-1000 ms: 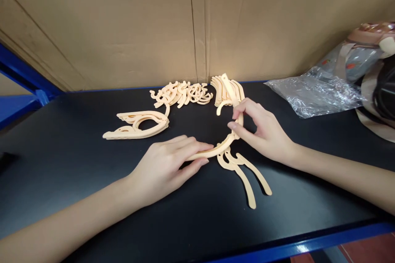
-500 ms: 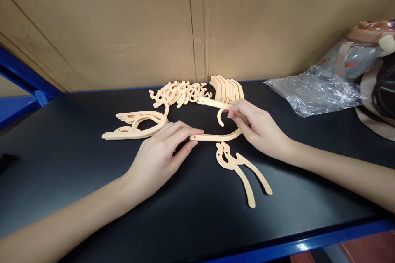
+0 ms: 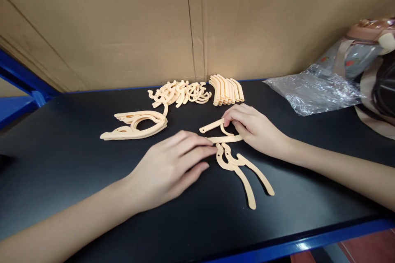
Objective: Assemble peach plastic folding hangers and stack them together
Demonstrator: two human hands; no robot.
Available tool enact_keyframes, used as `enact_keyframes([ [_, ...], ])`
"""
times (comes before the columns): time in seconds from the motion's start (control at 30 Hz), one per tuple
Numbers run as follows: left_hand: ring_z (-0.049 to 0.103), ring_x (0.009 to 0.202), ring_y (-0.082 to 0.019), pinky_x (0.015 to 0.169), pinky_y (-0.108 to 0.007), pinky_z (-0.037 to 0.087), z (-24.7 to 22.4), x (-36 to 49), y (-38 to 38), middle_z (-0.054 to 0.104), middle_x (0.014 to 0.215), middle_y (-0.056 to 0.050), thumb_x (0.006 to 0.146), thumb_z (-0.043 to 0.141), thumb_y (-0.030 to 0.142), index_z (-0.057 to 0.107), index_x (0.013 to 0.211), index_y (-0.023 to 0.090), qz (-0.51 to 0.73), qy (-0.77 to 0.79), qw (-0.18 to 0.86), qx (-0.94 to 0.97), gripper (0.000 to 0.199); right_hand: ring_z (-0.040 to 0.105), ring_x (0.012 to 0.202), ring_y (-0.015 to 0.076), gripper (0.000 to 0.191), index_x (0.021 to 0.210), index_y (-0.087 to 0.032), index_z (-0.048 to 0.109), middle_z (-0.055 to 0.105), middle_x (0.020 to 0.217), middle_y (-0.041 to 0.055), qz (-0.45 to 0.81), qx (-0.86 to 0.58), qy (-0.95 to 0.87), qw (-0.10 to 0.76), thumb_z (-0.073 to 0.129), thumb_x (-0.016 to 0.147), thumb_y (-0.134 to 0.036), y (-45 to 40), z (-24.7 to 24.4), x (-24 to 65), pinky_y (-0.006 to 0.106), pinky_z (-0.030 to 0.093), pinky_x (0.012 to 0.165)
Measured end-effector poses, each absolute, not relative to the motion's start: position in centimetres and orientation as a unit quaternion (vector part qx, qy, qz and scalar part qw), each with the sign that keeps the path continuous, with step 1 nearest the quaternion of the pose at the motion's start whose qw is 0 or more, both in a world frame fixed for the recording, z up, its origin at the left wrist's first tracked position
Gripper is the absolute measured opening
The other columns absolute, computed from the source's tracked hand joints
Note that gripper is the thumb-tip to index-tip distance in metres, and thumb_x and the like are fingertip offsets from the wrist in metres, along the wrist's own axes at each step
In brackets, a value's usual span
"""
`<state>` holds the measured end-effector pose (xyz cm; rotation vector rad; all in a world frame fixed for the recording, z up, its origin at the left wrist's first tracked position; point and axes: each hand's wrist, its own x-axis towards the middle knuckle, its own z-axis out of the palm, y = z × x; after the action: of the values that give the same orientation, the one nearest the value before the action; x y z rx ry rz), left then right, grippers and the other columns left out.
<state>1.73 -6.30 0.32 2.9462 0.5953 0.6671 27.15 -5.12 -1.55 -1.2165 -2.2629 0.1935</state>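
One cam here, worn on the person's head, looking forward and tilted down at the black tabletop (image 3: 148,234). It's pretty close in: left forearm (image 3: 77,213) and right forearm (image 3: 336,172) come in from the sides, left hand (image 3: 173,170) and right hand (image 3: 254,129) around mid-frame. Brown cardboard (image 3: 123,28) fills the top, blue front edge (image 3: 302,246) at bottom right.

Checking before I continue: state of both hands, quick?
Left hand: loosely open, beside the cream jointed piece; contact unclear.
Right hand: closed, holding that piece.

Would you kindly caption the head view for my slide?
Right hand holding a cream hanger-like piece, left hand close by, over a black tabletop.
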Motion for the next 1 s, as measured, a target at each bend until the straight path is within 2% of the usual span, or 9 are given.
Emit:
enact_keyframes([
  [0.07,0.055,0.122,-0.021,0.101,-0.033,0.046,0.4,1.9,-6.8,0.064,0.127,-0.008,0.095,0.05,0.02,0.058,0.126,0.018,0.2,0.132,0.039,0.97,0.032,0.056,0.095,0.0206,0.029,0.085,-0.02,0.056,0.064,0.097,0.0046,0.073,-0.453,-0.845,0.274,0.038,0.08,0.002,-5.1,-1.6,27.2,0.037,0.044,0.085],
  [0.13,0.056,0.124,-0.021,0.102,-0.033,0.047,0.4,1.9,-7.0,0.065,0.128,-0.008,0.095,0.051,0.021,0.057,0.128,0.017,0.181,0.103,0.043,0.977,0.034,0.056,0.096,0.0207,0.029,0.085,-0.02,0.056,0.064,0.099,0.0048,0.072,-0.452,-0.847,0.271,0.038,0.08,0.002,-5.1,-1.7,27.2,0.038,0.044,0.086],
  [0.3,0.067,0.102,-0.018,0.089,-0.027,0.052,0.9,1.5,-6.9,0.07,0.114,-0.007,0.097,0.047,0.021,0.062,0.116,0.017,0.18,0.12,0.05,0.975,0.024,0.056,0.1,0.0214,0.028,0.086,-0.02,0.056,0.063,0.105,0.0062,0.063,-0.451,-0.845,0.279,0.039,0.082,0.002,-5.2,-1.6,27.2,0.038,0.044,0.089],
  [0.47,0.068,0.084,-0.017,0.074,-0.025,0.053,1.0,1.2,-6.7,0.071,0.101,-0.007,0.096,0.05,0.026,0.062,0.105,0.015,0.183,0.132,0.029,0.974,0.019,0.055,0.101,0.0215,0.018,0.09,-0.021,0.056,0.063,0.107,0.0072,0.053,-0.403,-0.863,0.3,0.044,0.088,-0.007,-5.6,-1.1,26.9,0.038,0.045,0.089],
  [0.6,0.062,0.078,-0.02,0.064,-0.03,0.05,0.6,1.5,-7.1,0.066,0.095,-0.007,0.095,0.051,0.04,0.061,0.113,0.015,0.157,0.138,-0.004,0.978,0.032,0.055,0.099,0.0207,0.014,0.096,-0.021,0.059,0.062,0.11,0.0073,0.026,-0.365,-0.89,0.27,0.046,0.093,-0.016,-5.9,-0.9,26.6,0.037,0.045,0.088],
  [0.7,0.058,0.077,-0.021,0.063,-0.032,0.049,0.6,1.7,-7.3,0.064,0.095,-0.008,0.093,0.05,0.048,0.059,0.119,0.016,0.14,0.141,-0.016,0.98,0.042,0.055,0.099,0.0199,0.015,0.1,-0.019,0.06,0.062,0.112,0.0082,0.017,-0.358,-0.897,0.257,0.046,0.095,-0.02,-6.0,-0.9,26.6,0.036,0.045,0.089],
  [0.87,0.055,0.077,-0.02,0.066,-0.032,0.048,0.8,1.6,-7.5,0.061,0.094,-0.008,0.091,0.051,0.054,0.063,0.104,0.015,0.136,0.161,0.028,0.977,0.042,0.054,0.098,0.0193,0.017,0.099,-0.017,0.063,0.061,0.112,0.0088,0.023,-0.353,-0.902,0.248,0.047,0.096,-0.024,-5.9,-0.8,26.7,0.035,0.044,0.088],
  [1.0,0.055,0.081,-0.024,0.067,-0.037,0.049,0.6,1.6,-8.1,0.06,0.097,-0.01,0.08,0.057,0.068,0.061,0.098,0.015,0.15,0.193,0.036,0.969,0.056,0.053,0.1,0.0197,0.019,0.097,-0.018,0.065,0.06,0.114,0.0091,0.038,-0.345,-0.908,0.236,0.049,0.096,-0.028,-5.9,-0.8,26.7,0.036,0.044,0.089],
])
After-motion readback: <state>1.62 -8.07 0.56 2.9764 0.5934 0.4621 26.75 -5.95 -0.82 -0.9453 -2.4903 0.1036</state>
